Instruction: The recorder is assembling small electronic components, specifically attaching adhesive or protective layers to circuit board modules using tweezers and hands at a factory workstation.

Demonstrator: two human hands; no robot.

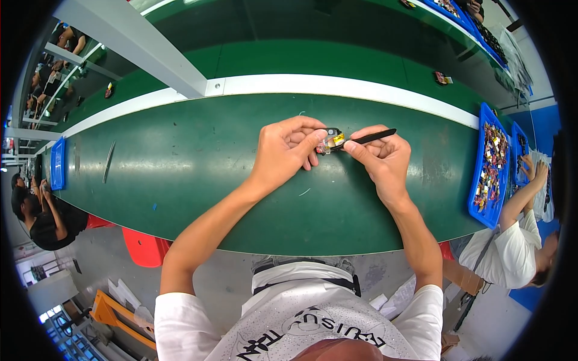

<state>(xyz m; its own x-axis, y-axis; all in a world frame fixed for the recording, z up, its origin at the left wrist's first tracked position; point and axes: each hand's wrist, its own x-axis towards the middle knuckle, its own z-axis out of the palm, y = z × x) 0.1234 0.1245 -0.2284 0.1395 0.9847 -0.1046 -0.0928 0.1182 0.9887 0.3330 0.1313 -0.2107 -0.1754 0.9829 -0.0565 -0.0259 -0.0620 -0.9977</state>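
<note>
My left hand [283, 147] is closed on a small electronic module [331, 141] in a black casing, with yellow, white and reddish parts inside. Thumb and fingers pinch its left side just above the green table. In my right hand [385, 161] is a pair of slim black tweezers [376, 136], gripped between thumb and fingers. Their narrow end points left and reaches the module's right side; whether it touches a part inside is too small to tell.
A blue tray [474, 201] of small colourful parts stands at the right, near a co-worker's arm [522, 191]. Metal tweezers [109, 161] and a blue bin [58, 163] lie left. Behind the table runs a white rail [271, 83] with a green belt [337, 57] beyond.
</note>
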